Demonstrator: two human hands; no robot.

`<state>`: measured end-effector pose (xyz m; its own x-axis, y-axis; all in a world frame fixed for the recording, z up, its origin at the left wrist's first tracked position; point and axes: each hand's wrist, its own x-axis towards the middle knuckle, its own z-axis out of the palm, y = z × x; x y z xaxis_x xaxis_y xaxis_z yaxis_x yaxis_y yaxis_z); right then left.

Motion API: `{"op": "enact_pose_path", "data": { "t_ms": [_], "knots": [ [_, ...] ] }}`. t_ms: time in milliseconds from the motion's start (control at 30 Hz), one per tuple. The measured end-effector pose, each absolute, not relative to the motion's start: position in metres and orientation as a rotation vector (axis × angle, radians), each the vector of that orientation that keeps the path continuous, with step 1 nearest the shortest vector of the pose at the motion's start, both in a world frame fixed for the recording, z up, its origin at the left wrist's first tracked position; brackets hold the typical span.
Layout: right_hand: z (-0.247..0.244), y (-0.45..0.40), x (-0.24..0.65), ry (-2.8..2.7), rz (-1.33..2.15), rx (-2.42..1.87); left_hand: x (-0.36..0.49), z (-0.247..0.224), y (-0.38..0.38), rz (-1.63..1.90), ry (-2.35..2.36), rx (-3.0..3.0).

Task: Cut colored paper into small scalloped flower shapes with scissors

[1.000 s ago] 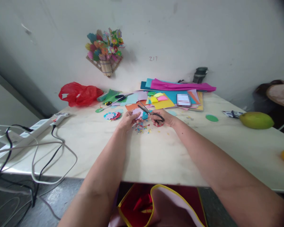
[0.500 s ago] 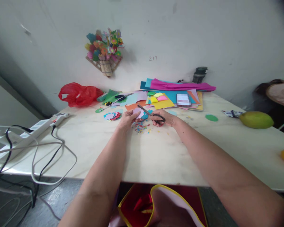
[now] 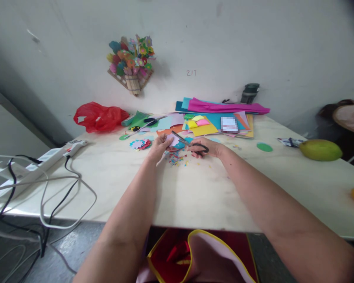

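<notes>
Between the fingers of my left hand is a small lilac paper piece with a rounded outline. My right hand is closed round the black handles of a pair of scissors, whose blades reach up and left to the edge of the lilac paper. Under both hands lie tiny coloured paper scraps. Blue paper pieces rest just behind the blades. To the left of my left hand lies a pile of scalloped paper cutouts in blue, lilac and red.
Coloured paper sheets and a phone-like object lie at the back. A second pair of scissors and a red plastic bag are at back left. Power strips with cables occupy the left; a green mango sits at right.
The lilac paper has shifted slightly in my left hand, and the scissors have moved a little relative to it. Both hands keep their holds; the whole view has drifted slightly.
</notes>
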<state>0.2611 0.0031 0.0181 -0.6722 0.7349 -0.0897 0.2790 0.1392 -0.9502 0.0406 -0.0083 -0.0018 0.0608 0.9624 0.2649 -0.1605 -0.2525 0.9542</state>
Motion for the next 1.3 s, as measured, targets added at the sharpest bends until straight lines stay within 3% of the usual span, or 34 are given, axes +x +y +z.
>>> {"op": "enact_pose_path", "data": {
  "t_ms": [700,1300],
  "knots": [
    [0.016,0.007,0.263,-2.155,1.498,-0.980,0.029,0.001,-0.005,1.574,1.041,1.377],
    [0.012,0.011,0.263,-2.308,1.462,-1.006,0.027,0.001,-0.009,1.362,1.018,1.277]
  ]
}}
